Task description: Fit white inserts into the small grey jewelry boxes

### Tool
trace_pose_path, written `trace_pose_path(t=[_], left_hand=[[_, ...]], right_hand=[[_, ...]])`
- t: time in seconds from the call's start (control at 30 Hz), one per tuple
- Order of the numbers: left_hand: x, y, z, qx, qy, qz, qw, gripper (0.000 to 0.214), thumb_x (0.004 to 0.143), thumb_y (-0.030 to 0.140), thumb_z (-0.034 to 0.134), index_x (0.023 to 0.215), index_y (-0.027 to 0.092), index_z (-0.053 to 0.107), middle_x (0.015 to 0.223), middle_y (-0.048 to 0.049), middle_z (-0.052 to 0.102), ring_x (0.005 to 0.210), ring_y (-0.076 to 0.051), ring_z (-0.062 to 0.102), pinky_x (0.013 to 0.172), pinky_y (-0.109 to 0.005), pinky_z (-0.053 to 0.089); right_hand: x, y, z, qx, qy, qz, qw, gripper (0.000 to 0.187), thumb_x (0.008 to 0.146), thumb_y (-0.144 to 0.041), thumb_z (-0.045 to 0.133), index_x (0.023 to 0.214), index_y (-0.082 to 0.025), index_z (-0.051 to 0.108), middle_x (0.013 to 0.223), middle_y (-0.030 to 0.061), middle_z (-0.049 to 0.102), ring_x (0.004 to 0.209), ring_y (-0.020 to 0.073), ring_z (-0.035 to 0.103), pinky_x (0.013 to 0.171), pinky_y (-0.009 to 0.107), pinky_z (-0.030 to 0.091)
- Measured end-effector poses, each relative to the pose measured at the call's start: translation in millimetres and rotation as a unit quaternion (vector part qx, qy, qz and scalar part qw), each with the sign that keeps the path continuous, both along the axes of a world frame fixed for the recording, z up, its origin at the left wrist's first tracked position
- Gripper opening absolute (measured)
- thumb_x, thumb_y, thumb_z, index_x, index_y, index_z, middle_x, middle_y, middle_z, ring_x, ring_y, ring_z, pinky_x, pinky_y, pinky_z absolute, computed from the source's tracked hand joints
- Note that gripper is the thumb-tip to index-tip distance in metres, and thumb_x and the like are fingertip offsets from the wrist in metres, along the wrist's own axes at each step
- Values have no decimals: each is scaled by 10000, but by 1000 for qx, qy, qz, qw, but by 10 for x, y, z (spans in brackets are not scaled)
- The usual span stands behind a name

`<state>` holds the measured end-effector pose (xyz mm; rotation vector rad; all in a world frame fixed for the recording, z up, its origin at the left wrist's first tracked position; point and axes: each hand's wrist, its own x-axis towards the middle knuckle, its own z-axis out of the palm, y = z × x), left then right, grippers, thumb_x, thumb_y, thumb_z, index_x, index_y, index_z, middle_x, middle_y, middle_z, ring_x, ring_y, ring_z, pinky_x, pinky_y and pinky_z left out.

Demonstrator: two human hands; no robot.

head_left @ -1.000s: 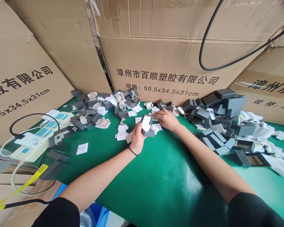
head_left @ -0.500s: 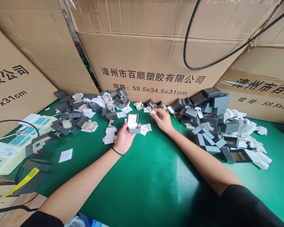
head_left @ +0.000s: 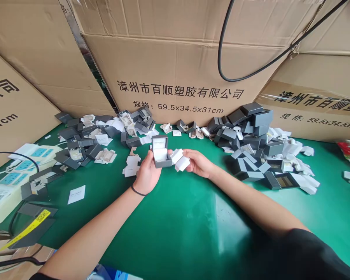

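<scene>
My left hand [head_left: 148, 175] is wrapped round a small dark grey jewellery box [head_left: 162, 163], its lid standing up and a white insert inside. Print shows on the white lining of the lid. Just right of the box, my right hand [head_left: 200, 163] is closed on a folded white card piece [head_left: 183, 163] at its fingertips. Another white card piece [head_left: 176, 156] sits between that one and the box; whether the fingers hold it too I cannot tell.
Grey boxes and torn white inserts [head_left: 105, 156] lie heaped at left. A taller pile of grey boxes [head_left: 262, 117] is at right. Large cartons [head_left: 175, 58] wall the back of the green table [head_left: 175, 217]. A power strip [head_left: 20, 171] lies at far left, and a black cable hangs above.
My right hand has come back from the scraps at the rear with a white piece and is now beside the box. The view has shifted slightly to the right.
</scene>
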<state>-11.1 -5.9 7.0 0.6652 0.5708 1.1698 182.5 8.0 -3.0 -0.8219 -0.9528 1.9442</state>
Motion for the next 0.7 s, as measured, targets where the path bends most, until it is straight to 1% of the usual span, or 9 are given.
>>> trace_pose_path(t=[0.17,0.23,0.3,0.37,0.43,0.5,0.57,0.63,0.7], left_hand=[[66,-100,-55,-36,17,-32,999,447,899,420,426,1242,159,542,1070,-90,675,1121,-263,546,958,-405,389],[75,-105,-67,-51,16,-32,998,456,902,423,410,1240,148,544,1032,-98,685,1091,-265,564,937,-402,400],[79,-93,-69,-56,10,-19,998,460,913,415,382,1242,136,542,1010,-102,689,1061,-259,580,932,-400,406],[80,-73,-63,-57,9,13,998,456,926,400,352,1252,137,531,1008,-98,688,1034,-241,597,938,-394,408],[86,-60,-51,-59,14,52,997,444,936,385,333,1259,146,523,1022,-87,686,1013,-217,610,944,-374,412],[98,-62,-31,-62,19,74,995,433,939,378,334,1256,154,525,1042,-78,681,1002,-198,617,942,-351,421],[118,-77,-3,-66,17,77,995,424,935,377,348,1259,165,521,1081,-71,670,1013,-191,614,940,-340,429],[138,-95,29,-74,12,71,995,426,930,378,361,1278,177,502,1129,-71,650,1047,-195,601,948,-345,432],[151,-108,51,-79,7,69,994,437,927,380,368,1301,181,478,1170,-76,628,1083,-201,584,962,-354,428]], right_hand=[[-17,22,-49,10,-20,22,999,210,739,-304,644,819,-125,568,561,-39,526,384,36,421,337,151,371],[-9,15,-69,48,-68,9,996,252,755,-373,627,817,-139,558,586,-29,536,403,50,452,340,161,393],[0,-10,-100,124,-157,-48,979,312,797,-455,563,907,-163,555,683,-3,575,462,74,504,361,184,434],[4,-49,-130,230,-267,-133,926,361,841,-489,485,1044,-194,531,869,40,610,593,110,562,407,210,476],[3,-91,-149,339,-369,-182,846,387,858,-474,462,1141,-212,497,1056,78,592,759,156,582,478,245,512],[-3,-128,-158,432,-443,-179,765,422,840,-468,503,1176,-212,488,1153,98,567,915,211,559,589,305,543],[-11,-150,-164,496,-489,-157,700,450,819,-456,546,1193,-212,486,1184,100,562,1005,249,524,718,376,544],[-17,-154,-176,531,-507,-144,663,435,831,-407,543,1211,-205,477,1197,100,557,1035,260,506,808,419,522],[-20,-146,-194,544,-508,-146,652,403,852,-343,514,1225,-197,464,1192,100,557,1031,254,508,847,432,507]])
